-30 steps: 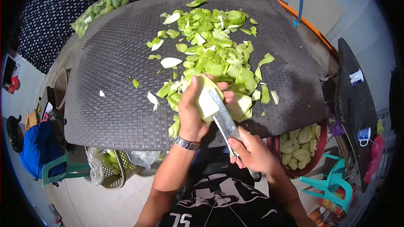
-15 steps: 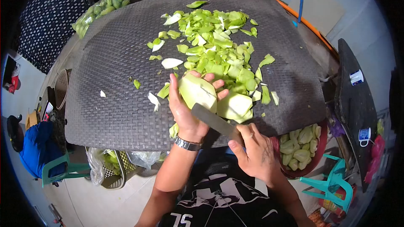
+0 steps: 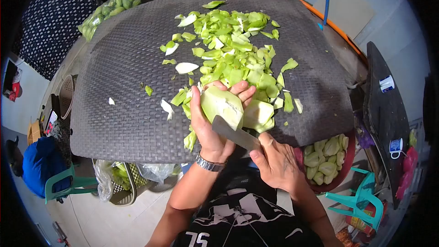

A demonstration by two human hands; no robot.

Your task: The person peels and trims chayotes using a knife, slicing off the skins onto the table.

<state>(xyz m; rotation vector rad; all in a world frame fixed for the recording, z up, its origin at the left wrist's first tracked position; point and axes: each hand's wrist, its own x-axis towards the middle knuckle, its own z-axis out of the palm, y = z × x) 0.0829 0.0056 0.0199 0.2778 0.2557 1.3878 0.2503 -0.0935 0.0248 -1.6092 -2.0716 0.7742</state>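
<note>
A pale green peeled vegetable [image 3: 218,103] rests in my left hand [image 3: 211,132], which curls around it with the palm up near the table's front edge. My right hand [image 3: 279,162] grips a knife [image 3: 235,134] by its handle, mostly hidden in the fingers. The knife's broad grey blade lies against the lower end of the vegetable. Just right of my left hand, a cut pale piece [image 3: 257,115] lies on the dark woven table [image 3: 123,73]. Beyond the hands spreads a long heap of green peelings [image 3: 235,59].
Below the table's right edge, a red basin [image 3: 349,155] holds several peeled vegetables. A basket [image 3: 132,187] with plastic bags stands below the left front edge. A bag of green vegetables [image 3: 109,10] is at the back left. Green chairs [image 3: 363,196] stand at the lower right and left.
The blade has swung from lying along the vegetable's cut face to its lower end. My left hand has turned the vegetable and, since the middle frame, shifted slightly right.
</note>
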